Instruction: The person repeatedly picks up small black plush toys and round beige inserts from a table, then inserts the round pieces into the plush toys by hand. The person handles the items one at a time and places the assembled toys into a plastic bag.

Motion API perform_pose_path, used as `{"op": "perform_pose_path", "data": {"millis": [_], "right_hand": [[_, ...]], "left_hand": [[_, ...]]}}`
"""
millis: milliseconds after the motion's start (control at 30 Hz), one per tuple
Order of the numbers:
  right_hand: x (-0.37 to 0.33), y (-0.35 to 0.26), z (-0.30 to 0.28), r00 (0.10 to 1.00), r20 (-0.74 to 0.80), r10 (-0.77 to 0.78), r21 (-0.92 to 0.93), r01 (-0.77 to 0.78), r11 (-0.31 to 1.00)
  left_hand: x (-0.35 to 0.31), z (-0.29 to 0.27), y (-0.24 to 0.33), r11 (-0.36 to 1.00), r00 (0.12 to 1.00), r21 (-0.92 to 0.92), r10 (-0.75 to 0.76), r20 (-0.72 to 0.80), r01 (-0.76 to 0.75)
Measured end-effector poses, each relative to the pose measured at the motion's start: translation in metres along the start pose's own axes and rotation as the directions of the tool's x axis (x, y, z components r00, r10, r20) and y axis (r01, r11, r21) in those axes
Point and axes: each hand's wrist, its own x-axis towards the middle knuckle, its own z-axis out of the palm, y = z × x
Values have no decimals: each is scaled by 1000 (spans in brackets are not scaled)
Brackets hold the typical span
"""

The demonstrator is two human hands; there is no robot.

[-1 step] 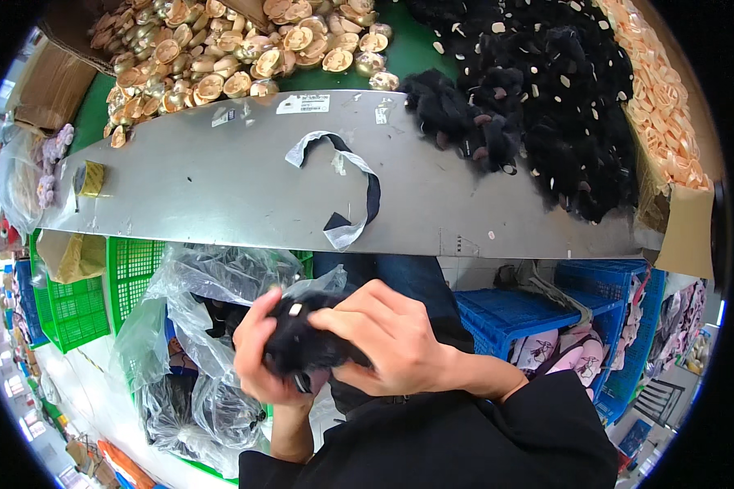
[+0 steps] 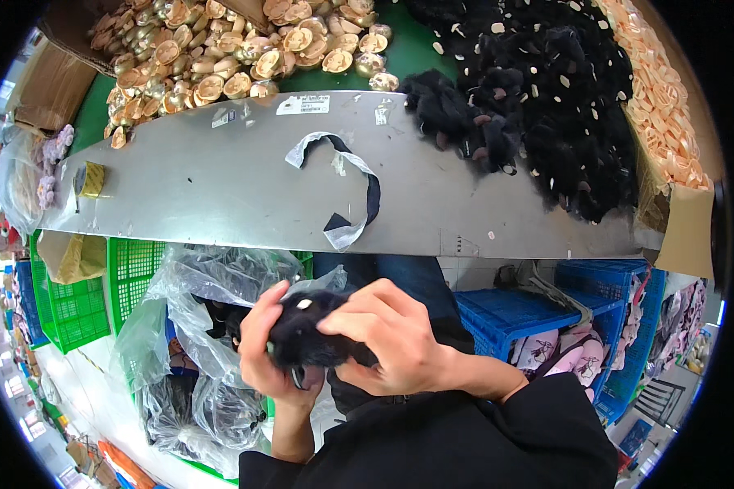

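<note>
Both of my hands hold a black furry plush piece above my lap, in front of the table's near edge. It has a small white patch on top and a greyish-pink part at its lower side. My left hand curls around its left side, thumb and fingers closed on it. From the right, my right hand grips the fur with bent fingers; its fingertips are partly hidden in the pile. Similar black furry pieces with white patches lie heaped at the table's far right.
On the metal table lie a black-and-white strip and a tape roll. Gold half shells are piled behind; peach-coloured pieces fill the right side. Below stand a plastic-bagged green crate and blue crates.
Both hands and the plush piece have shifted slightly to the right. The plush has tilted a little, and its white patch sits slightly higher. The table things have not moved.
</note>
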Motion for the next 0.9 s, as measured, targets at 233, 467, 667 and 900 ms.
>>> {"op": "perform_pose_path", "data": {"millis": [233, 467, 667, 900], "right_hand": [[-17, 24, -18, 989, -128, -70, -55, 64, 996], [-41, 34, -42, 987, -103, -125, -22, 123, 992], [-30, 67, -145, 979, -181, -94, -537, -19, 843], [32, 174, -404, 827, -530, -188, -843, -538, 11]], "left_hand": [[14, 28, 17, 691, 875, -545, -307, 374, 475], [15, 54, 32, 539, 751, -523, -479, 454, 660], [20, 62, 33, 609, 765, -480, -391, 511, 632], [22, 68, 47, 728, 832, -421, -392, 392, 541]]}}
